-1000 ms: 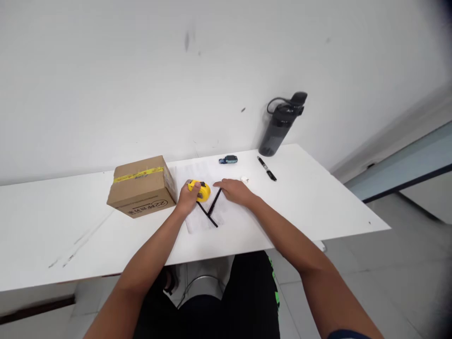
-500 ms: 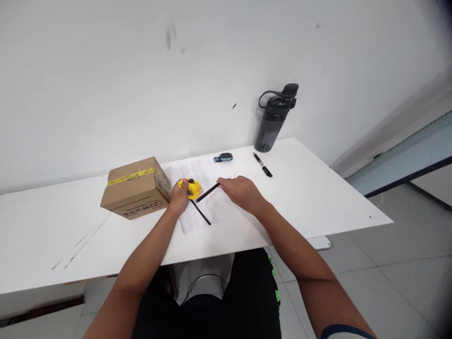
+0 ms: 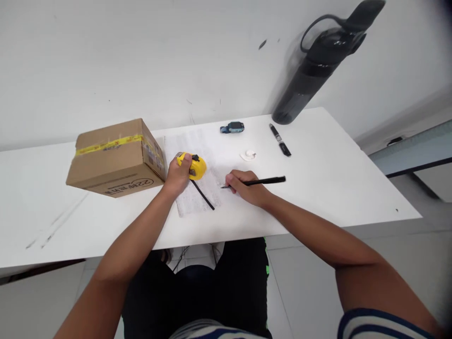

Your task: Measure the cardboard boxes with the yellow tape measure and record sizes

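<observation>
A yellow tape measure (image 3: 196, 168) is gripped in my left hand (image 3: 179, 175), with my thumb over its top. From beneath it a black strap (image 3: 202, 194) slants down over a printed sheet of paper (image 3: 190, 202). My right hand (image 3: 247, 187) is closed around a slim black pen (image 3: 266, 181). The pen's tip points left, at the right part of the paper; whether it touches cannot be made out. Just beyond my right hand lies a small white item (image 3: 248, 155) of unclear kind.
A taped cardboard box (image 3: 113, 155) stands left of my left hand. Toward the wall are a small blue toy car (image 3: 232, 127), a black-and-silver pen (image 3: 280, 140) and a tall dark water bottle (image 3: 310, 70). The white table's (image 3: 353, 197) front edge runs below my forearms.
The black pen in my right hand has turned from pointing toward the tape measure to a writing grip, its rear end now to the right. The white item has come into view. My head view has shifted closer.
</observation>
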`<action>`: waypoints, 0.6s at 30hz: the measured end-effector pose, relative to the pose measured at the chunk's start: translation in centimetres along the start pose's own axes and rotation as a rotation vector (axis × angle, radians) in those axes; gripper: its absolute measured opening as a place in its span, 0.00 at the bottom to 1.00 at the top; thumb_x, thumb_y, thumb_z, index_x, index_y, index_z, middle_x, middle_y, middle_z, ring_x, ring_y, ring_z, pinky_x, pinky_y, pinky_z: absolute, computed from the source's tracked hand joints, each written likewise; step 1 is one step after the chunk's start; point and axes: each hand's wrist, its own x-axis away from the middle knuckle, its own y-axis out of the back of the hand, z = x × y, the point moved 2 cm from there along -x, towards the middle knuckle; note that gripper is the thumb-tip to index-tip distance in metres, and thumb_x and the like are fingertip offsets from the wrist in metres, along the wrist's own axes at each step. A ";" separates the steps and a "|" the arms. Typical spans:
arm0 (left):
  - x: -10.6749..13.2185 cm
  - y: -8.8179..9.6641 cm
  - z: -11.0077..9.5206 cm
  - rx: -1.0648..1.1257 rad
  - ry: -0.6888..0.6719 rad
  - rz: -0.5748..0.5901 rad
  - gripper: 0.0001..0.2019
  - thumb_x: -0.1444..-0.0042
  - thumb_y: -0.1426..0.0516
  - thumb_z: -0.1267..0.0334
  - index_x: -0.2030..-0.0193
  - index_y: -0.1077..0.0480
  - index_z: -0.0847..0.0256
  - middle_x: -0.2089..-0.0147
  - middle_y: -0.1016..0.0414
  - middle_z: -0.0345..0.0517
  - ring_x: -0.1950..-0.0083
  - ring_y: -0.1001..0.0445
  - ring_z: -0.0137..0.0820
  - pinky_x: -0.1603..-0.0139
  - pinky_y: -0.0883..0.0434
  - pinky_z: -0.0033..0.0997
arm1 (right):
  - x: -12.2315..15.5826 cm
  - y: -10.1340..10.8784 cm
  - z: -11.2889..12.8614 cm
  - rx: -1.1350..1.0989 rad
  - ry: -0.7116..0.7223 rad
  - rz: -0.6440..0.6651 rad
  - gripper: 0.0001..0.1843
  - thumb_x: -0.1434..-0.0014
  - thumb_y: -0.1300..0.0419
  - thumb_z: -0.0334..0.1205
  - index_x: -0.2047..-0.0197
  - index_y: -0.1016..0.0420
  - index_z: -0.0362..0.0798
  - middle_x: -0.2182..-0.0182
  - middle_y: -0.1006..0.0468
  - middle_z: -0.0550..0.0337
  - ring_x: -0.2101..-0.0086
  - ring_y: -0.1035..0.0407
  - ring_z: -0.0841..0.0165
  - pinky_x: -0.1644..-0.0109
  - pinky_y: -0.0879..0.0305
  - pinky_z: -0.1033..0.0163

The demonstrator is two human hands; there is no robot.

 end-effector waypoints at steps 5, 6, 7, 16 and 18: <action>0.7 -0.4 -0.2 -0.111 -0.003 0.034 0.27 0.54 0.35 0.38 0.64 0.34 0.60 0.70 0.30 0.39 0.70 0.29 0.26 0.70 0.32 0.25 | 0.1 -0.5 -0.1 0.066 -0.072 0.030 0.24 0.39 0.42 0.53 0.80 0.42 0.49 0.82 0.36 0.65 0.78 0.43 0.74 0.75 0.47 0.65; 1.0 -0.6 -0.4 -0.156 -0.005 0.050 0.26 0.55 0.33 0.40 0.64 0.34 0.59 0.70 0.30 0.39 0.70 0.30 0.26 0.71 0.33 0.24 | 0.1 -0.6 0.0 0.073 -0.067 0.031 0.23 0.39 0.43 0.52 0.80 0.41 0.49 0.82 0.36 0.65 0.78 0.44 0.74 0.75 0.48 0.65; 1.2 -0.7 -0.5 -0.200 -0.008 0.066 0.25 0.55 0.32 0.43 0.64 0.34 0.59 0.70 0.30 0.38 0.70 0.30 0.26 0.72 0.33 0.24 | 0.2 -0.7 0.0 0.081 -0.056 0.032 0.22 0.39 0.43 0.52 0.80 0.40 0.49 0.82 0.36 0.65 0.78 0.43 0.74 0.75 0.48 0.64; 1.5 -0.7 -0.9 -0.304 -0.005 0.093 0.19 0.51 0.35 0.48 0.64 0.35 0.58 0.71 0.31 0.37 0.71 0.31 0.26 0.73 0.35 0.24 | 0.1 -0.8 0.1 0.086 -0.008 0.049 0.22 0.38 0.44 0.50 0.80 0.40 0.49 0.82 0.37 0.66 0.79 0.45 0.74 0.76 0.48 0.65; 1.5 -0.7 -0.9 -0.297 -0.004 0.092 0.19 0.52 0.34 0.49 0.65 0.35 0.59 0.71 0.31 0.37 0.70 0.31 0.27 0.73 0.34 0.24 | 0.2 -0.8 0.1 0.091 -0.011 0.037 0.23 0.38 0.44 0.50 0.80 0.42 0.50 0.82 0.38 0.66 0.79 0.45 0.74 0.75 0.48 0.64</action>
